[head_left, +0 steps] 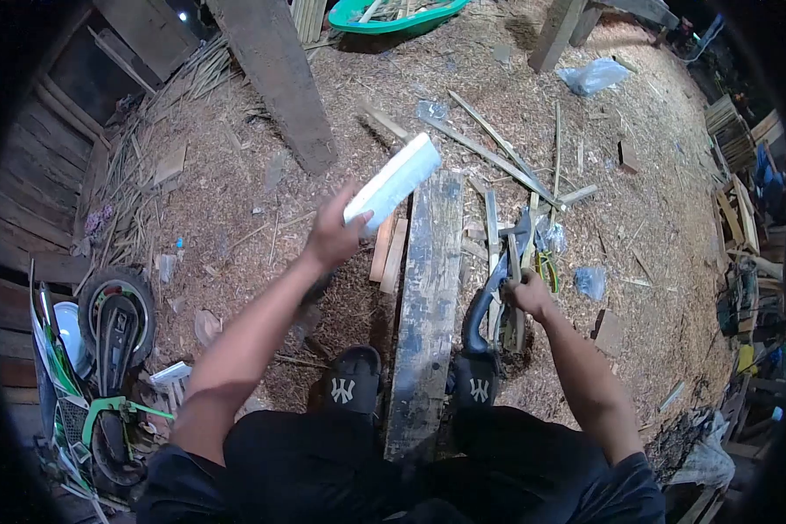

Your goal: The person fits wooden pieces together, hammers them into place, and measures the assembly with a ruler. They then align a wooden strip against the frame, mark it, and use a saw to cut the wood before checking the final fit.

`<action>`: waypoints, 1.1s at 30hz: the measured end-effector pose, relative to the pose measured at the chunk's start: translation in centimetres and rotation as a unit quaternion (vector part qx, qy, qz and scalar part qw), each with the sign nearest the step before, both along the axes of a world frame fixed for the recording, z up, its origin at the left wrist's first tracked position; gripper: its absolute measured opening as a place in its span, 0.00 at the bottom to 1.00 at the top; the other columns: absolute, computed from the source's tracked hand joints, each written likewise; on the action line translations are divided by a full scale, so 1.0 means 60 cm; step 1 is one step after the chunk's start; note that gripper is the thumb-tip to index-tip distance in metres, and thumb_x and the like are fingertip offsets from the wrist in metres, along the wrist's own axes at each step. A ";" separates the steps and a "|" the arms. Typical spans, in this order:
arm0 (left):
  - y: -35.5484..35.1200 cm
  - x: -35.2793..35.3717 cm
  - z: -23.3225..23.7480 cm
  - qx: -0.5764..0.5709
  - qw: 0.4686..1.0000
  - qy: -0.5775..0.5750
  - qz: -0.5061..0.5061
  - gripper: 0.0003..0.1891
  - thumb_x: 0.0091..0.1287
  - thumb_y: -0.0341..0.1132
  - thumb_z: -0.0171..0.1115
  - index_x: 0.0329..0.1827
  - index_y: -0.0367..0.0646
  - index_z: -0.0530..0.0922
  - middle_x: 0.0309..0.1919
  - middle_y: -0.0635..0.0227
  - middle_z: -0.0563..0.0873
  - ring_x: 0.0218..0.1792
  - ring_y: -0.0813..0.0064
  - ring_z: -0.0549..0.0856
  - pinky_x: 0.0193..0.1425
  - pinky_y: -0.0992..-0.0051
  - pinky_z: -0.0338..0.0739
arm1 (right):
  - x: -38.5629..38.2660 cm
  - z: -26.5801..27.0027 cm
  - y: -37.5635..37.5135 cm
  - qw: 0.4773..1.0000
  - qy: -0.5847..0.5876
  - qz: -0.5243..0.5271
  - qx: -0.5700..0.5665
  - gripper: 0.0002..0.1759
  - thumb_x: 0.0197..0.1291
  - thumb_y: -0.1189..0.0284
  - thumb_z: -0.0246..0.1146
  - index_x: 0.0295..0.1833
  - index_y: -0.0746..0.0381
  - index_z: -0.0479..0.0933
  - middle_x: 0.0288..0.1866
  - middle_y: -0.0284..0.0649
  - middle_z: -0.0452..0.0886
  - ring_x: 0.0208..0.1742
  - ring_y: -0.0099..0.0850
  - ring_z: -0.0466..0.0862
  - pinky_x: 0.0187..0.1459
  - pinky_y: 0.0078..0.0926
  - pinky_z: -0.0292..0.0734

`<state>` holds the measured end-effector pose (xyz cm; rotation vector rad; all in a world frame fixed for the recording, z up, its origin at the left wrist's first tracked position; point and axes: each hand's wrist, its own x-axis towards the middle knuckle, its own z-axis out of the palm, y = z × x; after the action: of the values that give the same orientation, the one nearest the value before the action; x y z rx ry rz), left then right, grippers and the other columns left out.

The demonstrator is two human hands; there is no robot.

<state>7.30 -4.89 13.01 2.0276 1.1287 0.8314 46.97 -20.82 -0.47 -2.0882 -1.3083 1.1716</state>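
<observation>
A pale rectangular block (395, 183) is gripped at its lower end by my left hand (336, 229), raised left of a worn wooden plank (430, 271) that runs between my feet. On the plank's right side, my right hand (529, 295) is closed around a thin wooden strip (514, 258). Beside that hand lie a dark tool with a curved handle (479, 319), several wood strips and a yellow-green hand tool (547, 269). Two short wood pieces (389, 253) rest by the plank's left edge, below the block.
Wood shavings cover the ground. A thick post (275, 83) stands ahead on the left, with a green basin (397, 19) beyond it. A small green motorbike (105, 384) is at the lower left. Long sticks (498, 157) and plastic bags (594, 76) lie ahead on the right.
</observation>
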 end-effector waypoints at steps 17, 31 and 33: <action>-0.156 0.063 0.001 -0.176 0.971 0.158 0.037 0.20 0.63 0.32 0.65 0.56 0.41 0.70 0.39 0.48 0.85 0.45 0.48 0.87 0.47 0.56 0.79 | -0.123 0.015 -0.085 0.938 0.156 -0.289 0.113 0.20 0.71 0.66 0.61 0.60 0.69 0.77 0.31 0.33 0.77 0.30 0.23 0.75 0.33 0.23 0.73; -0.131 0.071 -0.193 -0.278 0.949 0.142 -0.039 0.35 0.59 0.31 0.58 0.73 0.39 0.61 0.53 0.42 0.82 0.56 0.49 0.83 0.60 0.59 0.77 | -0.207 0.019 -0.065 0.918 0.296 -0.218 0.151 0.14 0.74 0.69 0.57 0.58 0.65 0.75 0.23 0.26 0.71 0.22 0.15 0.68 0.23 0.17 0.62; -0.125 0.077 -0.118 -0.488 0.866 0.108 -0.013 0.36 0.58 0.29 0.59 0.73 0.38 0.63 0.51 0.46 0.83 0.53 0.57 0.84 0.57 0.64 0.78 | -0.198 0.032 -0.058 0.921 0.273 -0.218 0.175 0.13 0.74 0.69 0.58 0.57 0.65 0.75 0.22 0.25 0.70 0.21 0.15 0.66 0.22 0.17 0.60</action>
<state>11.93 -12.41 5.95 1.2628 1.2752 -0.0522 35.08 -24.32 1.44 -1.5244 -0.6821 1.1039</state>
